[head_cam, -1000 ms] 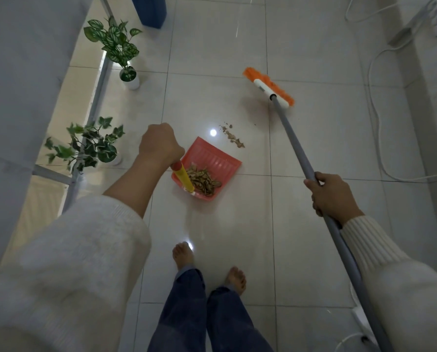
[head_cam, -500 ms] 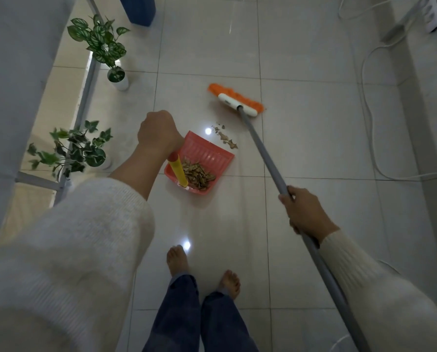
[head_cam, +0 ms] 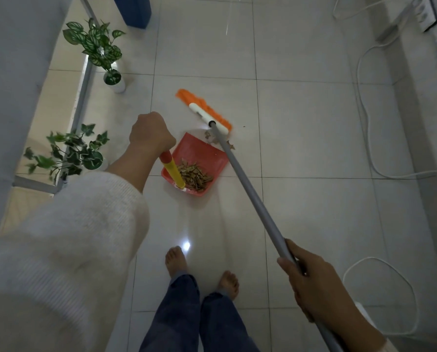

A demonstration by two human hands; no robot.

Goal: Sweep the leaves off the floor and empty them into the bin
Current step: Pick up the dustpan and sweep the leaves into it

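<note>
L hand (head_cam: 150,132): fist clamped round the top of the dustpan handle (head_cam: 173,171) (red grip, yellow shaft below). Red dustpan (head_cam: 199,153) sits on the tiled floor (head_cam: 314,123) approx. mid-room, ahead of the person's bare feet (head_cam: 175,259); open lip faces away from the person. A pile of dry leaves (head_cam: 194,175) lies inside the pan at its rear wall, touching the handle base.

R hand (head_cam: 311,283): fingers and thumb wrapped round the grey broom pole (head_cam: 250,196), low at the right. The pole runs diagonally up-left, crossing over the pan's right corner. Broom head (head_cam: 203,111) (orange bristles, white bar) rests on the floor just beyond the pan's lip.

A few loose leaves (head_cam: 230,144) lie on the floor between head and lip, partly hidden by the pole.

Misc.: two potted plants (head_cam: 98,47) along the floor's left edge beside a metal frame; a blue container (head_cam: 133,8) at the far edge, type cannot be told; white cables (head_cam: 365,110) along the right edge.
</note>
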